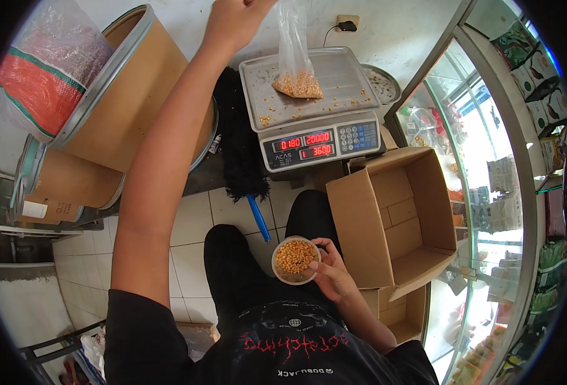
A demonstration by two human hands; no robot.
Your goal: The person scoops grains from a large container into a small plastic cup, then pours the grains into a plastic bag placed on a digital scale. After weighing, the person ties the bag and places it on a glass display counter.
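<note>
My left hand (238, 19) is raised at the top edge, beside the upper end of a clear plastic bag (295, 48); its fingers are partly cut off, so its grip does not show. Corn kernels (299, 84) fill the bag's bottom, which rests on the metal pan (346, 103) of a digital scale (322, 144) with lit red digits. Loose kernels lie scattered on the pan. Low in the view, over my lap, my right hand (331, 272) grips the rim of a round clear plastic cup (295, 279) partly filled with corn kernels.
Open cardboard boxes (384, 211) stand right of my legs, beside a glass display case (500, 192). Large fibre drums (134, 96) and a red-and-clear sack (43, 91) are at the left. A black fluffy duster (240, 139) with a blue handle hangs between drums and scale.
</note>
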